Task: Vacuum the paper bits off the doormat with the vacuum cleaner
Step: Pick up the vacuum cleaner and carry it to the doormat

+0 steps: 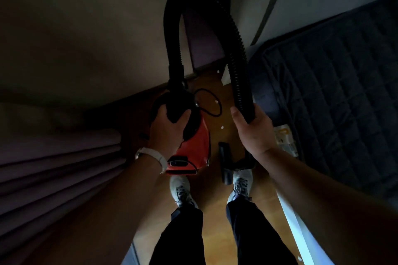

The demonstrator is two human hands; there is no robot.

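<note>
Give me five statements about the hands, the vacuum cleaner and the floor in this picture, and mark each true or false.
1. The left hand grips the hose end where it joins the red vacuum cleaner. True.
2. The right hand is empty. False: it holds the free end of the black ribbed hose.
3. The hose loops upward between the two hands. True.
4. White paper bits lie on the wooden floor. True.
5. A nozzle is fitted on the hose end. False: a black nozzle lies loose on the floor by the right shoe.
</note>
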